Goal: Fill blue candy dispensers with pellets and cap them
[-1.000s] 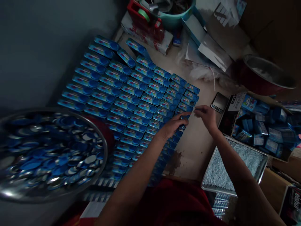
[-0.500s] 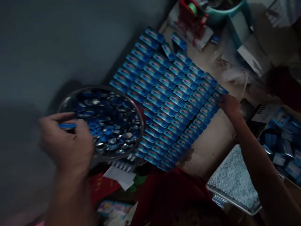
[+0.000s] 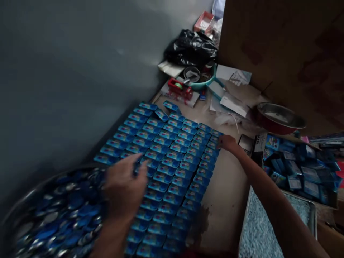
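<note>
rows of blue packs (image 3: 172,168) lie flat in a tight grid beside the grey wall (image 3: 67,71). left hand (image 3: 125,186) hangs over the grid's near left side, just beside a metal bowl (image 3: 29,190) heaped with blue lids (image 3: 61,215); it is blurred, back up, so i cannot tell whether it grips anything. right hand (image 3: 227,142) touches the packs at the grid's far right corner, its grasp hidden. a tray (image 3: 313,218) of pale pellets sits near the right forearm.
</note>
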`<action>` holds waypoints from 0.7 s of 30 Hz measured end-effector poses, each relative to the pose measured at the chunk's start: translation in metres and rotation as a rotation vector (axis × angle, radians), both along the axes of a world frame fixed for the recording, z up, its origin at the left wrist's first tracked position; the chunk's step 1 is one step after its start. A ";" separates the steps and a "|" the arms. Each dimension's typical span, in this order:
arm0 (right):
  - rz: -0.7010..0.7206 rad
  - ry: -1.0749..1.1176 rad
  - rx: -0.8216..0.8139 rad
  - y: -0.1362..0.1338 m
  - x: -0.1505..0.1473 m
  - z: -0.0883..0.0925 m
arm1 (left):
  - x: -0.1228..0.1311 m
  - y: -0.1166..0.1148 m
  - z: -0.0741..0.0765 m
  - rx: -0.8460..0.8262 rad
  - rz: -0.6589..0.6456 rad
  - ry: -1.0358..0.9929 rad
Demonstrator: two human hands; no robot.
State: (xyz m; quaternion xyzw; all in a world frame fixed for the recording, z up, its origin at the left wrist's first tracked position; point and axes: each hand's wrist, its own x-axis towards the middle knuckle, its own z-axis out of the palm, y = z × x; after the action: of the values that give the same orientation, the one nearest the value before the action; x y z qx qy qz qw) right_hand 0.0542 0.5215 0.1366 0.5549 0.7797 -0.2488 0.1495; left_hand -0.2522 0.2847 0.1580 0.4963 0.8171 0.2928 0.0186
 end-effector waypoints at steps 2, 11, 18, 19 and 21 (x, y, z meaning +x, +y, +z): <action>-0.012 0.071 0.057 0.021 0.015 0.004 | 0.042 0.048 -0.035 -0.041 -0.154 -0.063; -0.020 0.169 0.474 0.159 -0.022 -0.001 | 0.078 0.082 -0.127 -0.215 -0.244 0.037; 0.064 -0.034 0.518 0.222 -0.106 -0.035 | 0.077 0.082 -0.121 -0.266 -0.253 0.056; 0.035 0.025 0.508 0.219 -0.109 -0.031 | 0.078 0.083 -0.119 -0.272 -0.253 0.042; 0.033 0.197 0.475 0.200 -0.103 -0.014 | 0.079 0.084 -0.115 -0.275 -0.255 0.002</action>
State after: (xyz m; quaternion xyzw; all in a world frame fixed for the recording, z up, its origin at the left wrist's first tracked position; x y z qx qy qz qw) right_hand -0.0485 0.7214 0.1228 0.5348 0.8359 -0.1092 -0.0578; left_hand -0.1735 0.3683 0.0432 0.5890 0.7798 0.1731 0.1226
